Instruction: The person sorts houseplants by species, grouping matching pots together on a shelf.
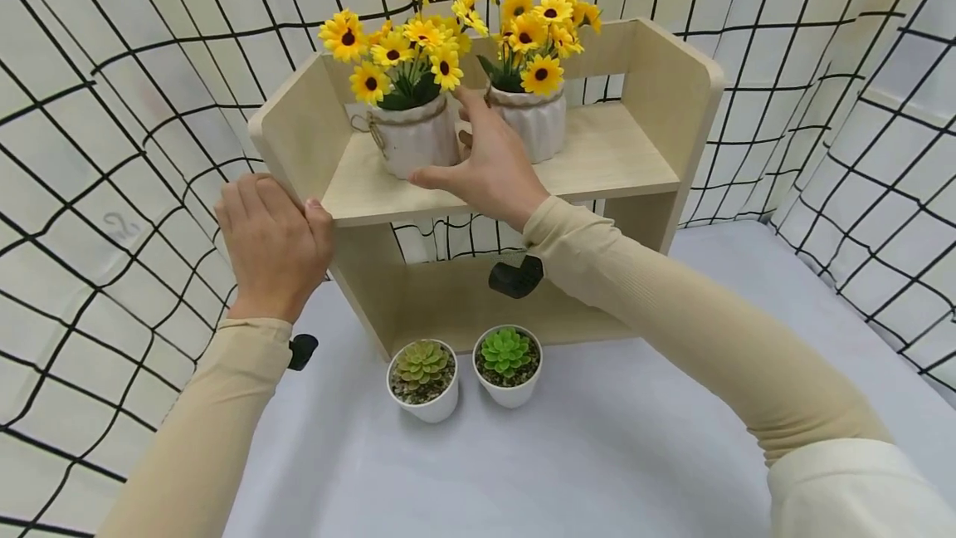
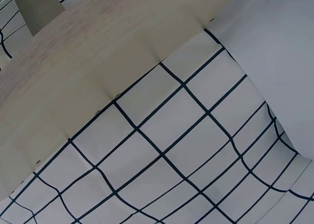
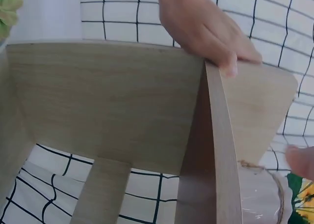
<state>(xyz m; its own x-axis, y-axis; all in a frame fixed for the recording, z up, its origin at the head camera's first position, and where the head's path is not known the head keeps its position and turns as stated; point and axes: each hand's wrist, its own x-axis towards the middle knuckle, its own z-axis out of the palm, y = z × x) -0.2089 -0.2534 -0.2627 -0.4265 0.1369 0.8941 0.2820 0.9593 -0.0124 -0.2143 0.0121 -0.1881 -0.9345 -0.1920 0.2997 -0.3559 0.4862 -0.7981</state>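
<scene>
On the top board of the wooden shelf (image 1: 612,160), the left sunflower pot (image 1: 415,138) sits beside the right sunflower pot (image 1: 534,121). The right hand (image 1: 493,168) reaches between them, fingers relaxed, thumb along the left pot. The left hand (image 1: 275,243) grips the shelf's left side panel. Two succulent pots (image 1: 463,372) stand on the white surface (image 1: 597,455) below.

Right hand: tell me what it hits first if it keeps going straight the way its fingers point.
The right hand reaches between the two flower pots. Its fingers already seem to touch the right white pot; straight on, it would likely meet that pot first, though depth is unclear.
</scene>
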